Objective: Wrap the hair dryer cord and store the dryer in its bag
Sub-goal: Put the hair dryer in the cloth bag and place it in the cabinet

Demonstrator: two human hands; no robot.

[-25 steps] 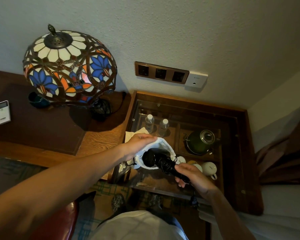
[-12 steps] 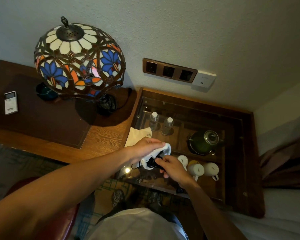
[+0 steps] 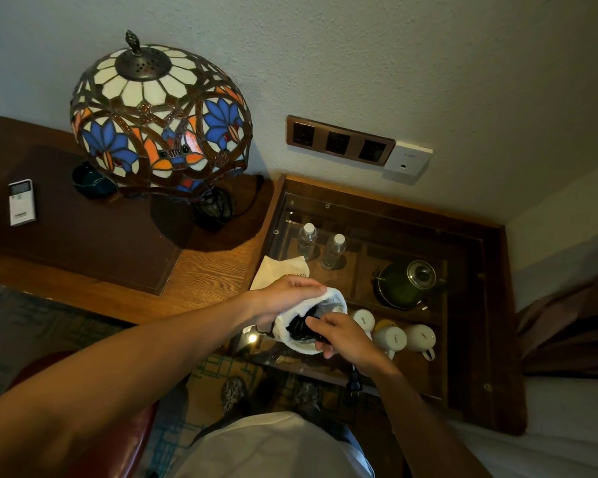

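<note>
dryer [image 3: 299, 331] now deeper in bag [image 3: 328, 300], both hands gripping

No lettering can be made out with certainty. Small dark print sits on the white mugs [image 3: 392, 338] just right of the right hand [image 3: 342, 336], and a faint mark on the remote [image 3: 21, 201] far left; both are too small to read.

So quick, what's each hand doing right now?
Left hand: gripping the white cloth bag open.
Right hand: pushing the black hair dryer in, grip unclear.
</note>
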